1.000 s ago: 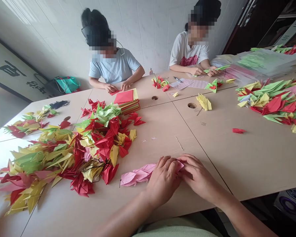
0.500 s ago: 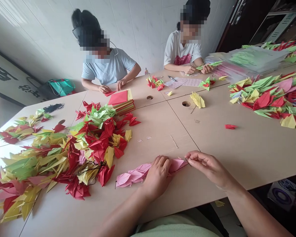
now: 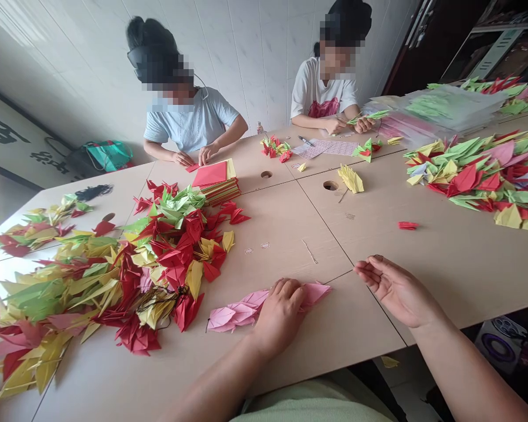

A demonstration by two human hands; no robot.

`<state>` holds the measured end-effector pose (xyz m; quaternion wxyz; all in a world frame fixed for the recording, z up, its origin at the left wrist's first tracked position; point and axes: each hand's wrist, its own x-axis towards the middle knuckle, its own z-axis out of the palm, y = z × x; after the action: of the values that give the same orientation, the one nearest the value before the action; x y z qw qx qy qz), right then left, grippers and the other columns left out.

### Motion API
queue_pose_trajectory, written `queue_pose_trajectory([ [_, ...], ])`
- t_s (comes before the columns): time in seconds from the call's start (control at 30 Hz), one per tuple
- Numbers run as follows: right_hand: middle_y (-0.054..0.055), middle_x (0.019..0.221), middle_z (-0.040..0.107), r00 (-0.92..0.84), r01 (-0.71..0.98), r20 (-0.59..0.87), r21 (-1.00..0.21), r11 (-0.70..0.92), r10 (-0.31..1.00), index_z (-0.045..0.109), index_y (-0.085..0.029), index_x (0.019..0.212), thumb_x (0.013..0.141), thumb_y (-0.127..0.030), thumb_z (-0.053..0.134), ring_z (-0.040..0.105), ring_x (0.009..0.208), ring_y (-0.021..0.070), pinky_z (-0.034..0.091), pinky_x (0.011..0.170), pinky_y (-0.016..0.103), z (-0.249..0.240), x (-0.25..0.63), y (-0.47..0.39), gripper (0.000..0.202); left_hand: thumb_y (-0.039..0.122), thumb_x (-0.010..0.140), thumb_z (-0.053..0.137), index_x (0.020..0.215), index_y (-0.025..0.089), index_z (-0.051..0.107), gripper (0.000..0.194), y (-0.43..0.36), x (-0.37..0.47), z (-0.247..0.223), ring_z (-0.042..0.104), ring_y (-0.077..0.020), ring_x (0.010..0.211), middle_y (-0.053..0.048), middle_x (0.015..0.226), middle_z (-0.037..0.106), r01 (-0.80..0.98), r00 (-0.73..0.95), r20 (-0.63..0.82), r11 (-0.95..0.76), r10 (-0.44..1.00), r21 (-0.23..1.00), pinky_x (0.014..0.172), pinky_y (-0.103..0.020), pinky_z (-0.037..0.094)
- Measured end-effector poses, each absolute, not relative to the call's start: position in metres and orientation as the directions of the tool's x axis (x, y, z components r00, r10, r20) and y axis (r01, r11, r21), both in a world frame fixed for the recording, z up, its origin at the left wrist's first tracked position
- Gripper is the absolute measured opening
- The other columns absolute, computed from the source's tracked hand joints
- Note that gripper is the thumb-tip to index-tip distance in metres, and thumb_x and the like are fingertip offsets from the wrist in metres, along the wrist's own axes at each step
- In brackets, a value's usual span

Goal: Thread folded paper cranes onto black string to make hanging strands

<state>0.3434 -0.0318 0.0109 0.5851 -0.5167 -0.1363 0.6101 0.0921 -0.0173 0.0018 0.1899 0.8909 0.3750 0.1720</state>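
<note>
A row of pink folded paper cranes point(image 3: 237, 310) lies on the table in front of me, with a short dark thread end at its left tip. My left hand point(image 3: 282, 313) is closed over the middle of the row, pressing it to the tabletop and hiding part of it. Apart from the row, to its right, my right hand point(image 3: 396, 290) is held above the table, palm turned up. Its fingers are curled and the thumb lies against them. A tiny dark spot shows at the fingertips; I cannot make out what it is.
A large heap of red, yellow and green paper cranes point(image 3: 114, 275) covers the left side. Stacked red paper point(image 3: 211, 174) stands behind it. More cranes point(image 3: 484, 173) lie at right, near a small red piece point(image 3: 408, 225). Two people point(image 3: 189, 123) work across the table point(image 3: 286, 217).
My right hand has moved right and slightly up, away from the right end of the pink row, where it pinched a dark thread. The left hand stays in place.
</note>
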Motion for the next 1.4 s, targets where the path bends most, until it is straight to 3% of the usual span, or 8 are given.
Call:
queue_pose_trajectory([
  [0.1, 0.001, 0.088, 0.064, 0.42, -0.392, -0.321, -0.908, -0.149, 0.849, 0.061, -0.021, 0.081, 0.064, -0.038, 0.077, 0.064, 0.089, 0.0152, 0.054, 0.084, 0.029, 0.005, 0.349, -0.032, 0.029, 0.011, 0.083, 0.055, 0.094, 0.018, 0.057, 0.013, -0.019, 0.092, 0.003, 0.055, -0.0223, 0.099, -0.008, 0.105, 0.061, 0.607, 0.67, 0.166, -0.663, 0.723, 0.439, 0.087, -0.038, 0.049],
  [0.2, 0.006, 0.107, 0.06, 0.608, 0.182, 0.09, -0.983, -0.029, 0.789, 0.059, -0.024, 0.098, 0.075, -0.039, 0.067, 0.06, 0.1, 0.0223, 0.05, 0.09, 0.044, 0.006, 0.341, -0.036, 0.029, 0.012, 0.083, 0.055, 0.093, 0.017, 0.058, 0.011, -0.021, 0.093, 0.007, 0.055, -0.0234, 0.101, -0.009, 0.105, 0.061, 0.622, 0.674, 0.144, -0.662, 0.724, 0.418, 0.087, -0.04, 0.05],
  [0.27, 0.009, 0.11, 0.06, 0.384, 0.6, 0.416, -0.791, 0.12, 0.824, 0.061, -0.023, 0.101, 0.08, -0.033, 0.062, 0.057, 0.104, 0.0253, 0.048, 0.091, 0.047, 0.007, 0.326, -0.04, 0.023, 0.012, 0.082, 0.057, 0.093, 0.016, 0.059, 0.012, -0.022, 0.094, 0.01, 0.055, -0.0248, 0.105, -0.01, 0.106, 0.06, 0.631, 0.676, 0.121, -0.656, 0.727, 0.414, 0.088, -0.041, 0.05],
  [0.33, 0.008, 0.103, 0.064, -0.021, 0.757, 0.523, -0.548, 0.356, 0.852, 0.065, -0.024, 0.098, 0.084, -0.025, 0.058, 0.057, 0.104, 0.0247, 0.047, 0.092, 0.045, 0.006, 0.308, -0.046, 0.016, 0.011, 0.08, 0.059, 0.095, 0.016, 0.059, 0.016, -0.023, 0.095, 0.014, 0.054, -0.0261, 0.109, -0.011, 0.11, 0.06, 0.634, 0.675, 0.104, -0.647, 0.73, 0.423, 0.09, -0.042, 0.05],
  [0.47, 0.006, 0.101, 0.068, -0.324, 0.763, 0.41, -0.419, 0.492, 0.853, 0.066, -0.022, 0.102, 0.089, -0.017, 0.05, 0.058, 0.104, 0.0226, 0.05, 0.089, 0.041, -0.001, 0.279, -0.053, 0.02, 0.017, 0.08, 0.063, 0.11, 0.017, 0.055, 0.031, -0.026, 0.089, 0.025, 0.053, -0.0272, 0.112, -0.012, 0.118, 0.057, 0.605, 0.682, 0.122, -0.65, 0.721, 0.46, 0.09, -0.042, 0.051],
  [0.73, 0.005, 0.097, 0.068, -0.307, 0.779, 0.342, -0.446, 0.441, 0.888, 0.064, -0.022, 0.096, 0.09, -0.02, 0.051, 0.06, 0.097, 0.0219, 0.047, 0.089, 0.042, -0.006, 0.276, -0.052, 0.015, 0.024, 0.088, 0.055, 0.106, 0.02, 0.055, 0.019, -0.043, 0.042, 0.04, 0.05, -0.0267, 0.115, -0.008, 0.112, 0.062, 0.63, 0.65, 0.161, -0.645, 0.743, 0.434, 0.1, -0.05, 0.042],
  [1.03, 0.006, 0.105, 0.066, -0.303, 0.774, 0.443, -0.403, 0.489, 0.844, 0.065, -0.024, 0.101, 0.088, -0.022, 0.053, 0.056, 0.103, 0.024, 0.038, 0.095, 0.044, 0.013, 0.252, -0.05, 0.018, 0.03, 0.08, 0.066, 0.118, 0.02, 0.054, 0.041, -0.05, 0.042, 0.029, 0.049, -0.0312, 0.119, -0.01, 0.12, 0.059, 0.692, 0.664, -0.004, -0.612, 0.748, 0.384, 0.106, -0.058, 0.034],
  [1.4, 0.008, 0.118, 0.061, -0.347, 0.811, 0.325, -0.368, 0.455, 0.88, 0.068, -0.029, 0.1, 0.087, -0.023, 0.054, 0.048, 0.115, 0.0326, 0.034, 0.096, 0.058, -0.009, 0.247, -0.052, 0.02, 0.042, 0.082, 0.06, 0.131, 0.019, 0.047, 0.055, -0.058, 0.035, 0.018, 0.046, -0.0317, 0.124, -0.013, 0.131, 0.054, 0.685, 0.671, -0.016, -0.611, 0.742, 0.397, 0.106, -0.055, 0.036],
])
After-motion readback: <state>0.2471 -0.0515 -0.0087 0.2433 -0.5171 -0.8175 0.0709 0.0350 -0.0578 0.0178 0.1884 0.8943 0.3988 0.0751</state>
